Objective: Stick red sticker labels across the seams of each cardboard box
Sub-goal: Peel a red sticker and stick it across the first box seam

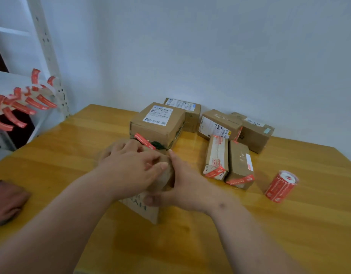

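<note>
- cardboard box (149, 211) sits mid-surface, mostly hidden under both hands
- left hand (131, 167) lies on top, fingers spread and relaxed
- right hand (182, 184) grips its right side
- sticker roll (281, 185) lies well off right on the wooden surface (72, 155)

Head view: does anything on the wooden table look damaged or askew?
Yes. The large cardboard box with the white shipping label has a gaping lower front seam, something dark green showing through it, and its red sticker label sits diagonally. The red sticker roll lies on its side.
</note>
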`<state>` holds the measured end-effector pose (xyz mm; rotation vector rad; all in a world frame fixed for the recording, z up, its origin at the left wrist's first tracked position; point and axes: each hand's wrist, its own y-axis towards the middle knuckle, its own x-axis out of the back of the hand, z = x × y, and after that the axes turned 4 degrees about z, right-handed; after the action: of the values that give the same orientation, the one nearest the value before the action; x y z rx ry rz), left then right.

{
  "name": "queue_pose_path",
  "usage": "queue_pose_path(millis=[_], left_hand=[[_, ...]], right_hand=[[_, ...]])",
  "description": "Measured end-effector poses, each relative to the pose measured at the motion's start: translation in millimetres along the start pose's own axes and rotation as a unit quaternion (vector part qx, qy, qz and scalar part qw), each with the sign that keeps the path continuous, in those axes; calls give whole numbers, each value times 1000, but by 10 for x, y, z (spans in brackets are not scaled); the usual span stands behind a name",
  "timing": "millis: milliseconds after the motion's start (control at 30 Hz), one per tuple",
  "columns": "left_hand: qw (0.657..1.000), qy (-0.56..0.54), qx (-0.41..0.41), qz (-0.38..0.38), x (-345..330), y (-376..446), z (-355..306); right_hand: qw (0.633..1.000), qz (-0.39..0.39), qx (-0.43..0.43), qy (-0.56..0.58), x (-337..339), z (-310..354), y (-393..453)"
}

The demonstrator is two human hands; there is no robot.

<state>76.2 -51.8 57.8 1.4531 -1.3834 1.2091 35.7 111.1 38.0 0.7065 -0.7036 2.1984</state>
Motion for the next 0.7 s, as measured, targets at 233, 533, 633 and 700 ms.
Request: queue_pose_path(millis=[233, 533, 633, 700], left_hand=[[995, 77, 68, 1, 138, -46, 418], [991, 99, 93, -21, 171, 188, 922], [983, 130, 120, -41, 146, 342, 1032], [983, 120, 128, -53, 136, 506, 1098]], right_hand=[[996, -59, 53, -37, 59, 171, 509], [948, -174, 1, -268, 79, 137, 1274], [935, -207, 2, -289, 130, 23, 1332], [928, -239, 1, -286, 186, -20, 1298]])
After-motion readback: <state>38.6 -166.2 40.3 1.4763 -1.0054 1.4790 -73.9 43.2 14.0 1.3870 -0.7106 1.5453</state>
